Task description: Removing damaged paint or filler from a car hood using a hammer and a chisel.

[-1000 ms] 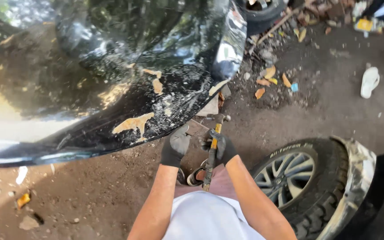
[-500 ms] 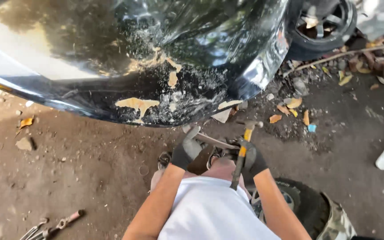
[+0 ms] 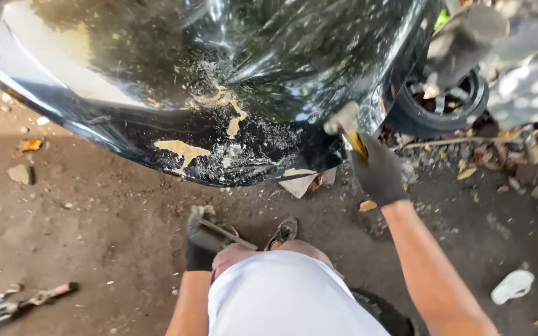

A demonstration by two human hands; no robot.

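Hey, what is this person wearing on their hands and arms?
Both hands are covered by dark, close-fitting work gloves that end at the wrist: the left hand and the right hand. Above the gloves both forearms are bare, with no sleeves, watch or bands showing. The gloves look plain, without markings.

Dark work gloves cover both hands, arms bare, shirt white.
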